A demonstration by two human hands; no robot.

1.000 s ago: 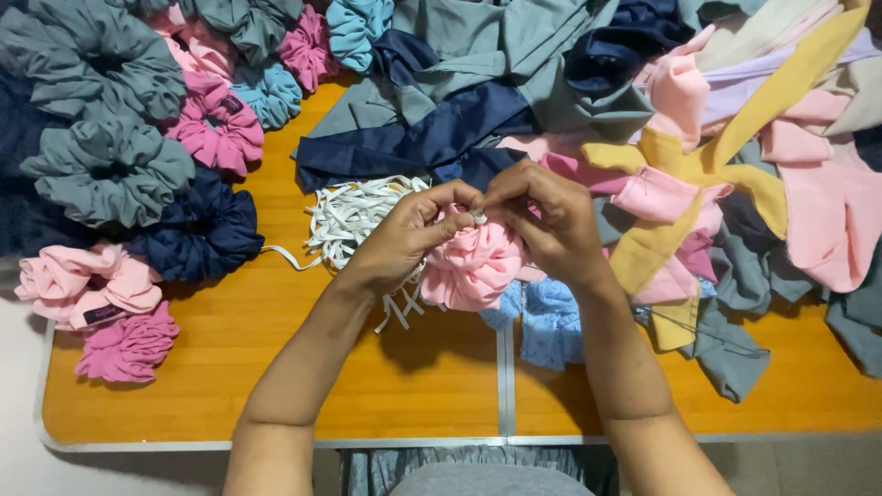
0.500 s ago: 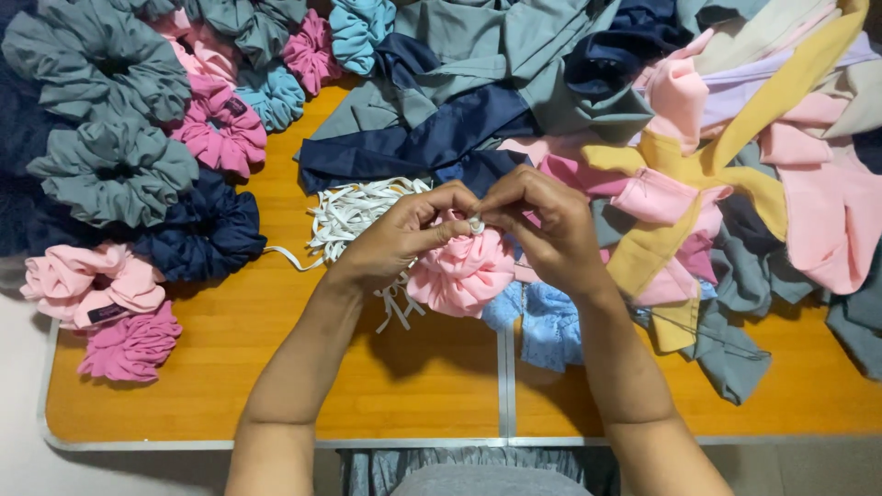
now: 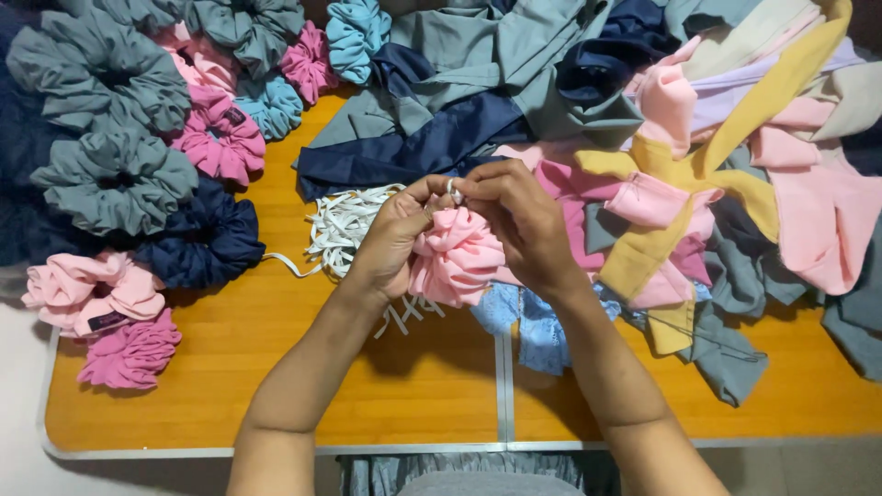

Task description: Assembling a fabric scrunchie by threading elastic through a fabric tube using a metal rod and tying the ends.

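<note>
Both hands meet above the table (image 3: pixel 276 404): the left hand (image 3: pixel 390 241) and right hand (image 3: pixel 519 225) pinch the pink scrunchie (image 3: pixel 457 257) bunched between them, beside loose white elastic (image 3: pixel 340 225).

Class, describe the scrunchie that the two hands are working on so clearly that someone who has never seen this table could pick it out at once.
Start at the wooden table, heaped with finished scrunchies on the left and fabric strips on the right. Near its middle, the left hand and right hand meet over a pink scrunchie. It is the only gathered piece held up off the table, beside the pile of white elastic.
</note>
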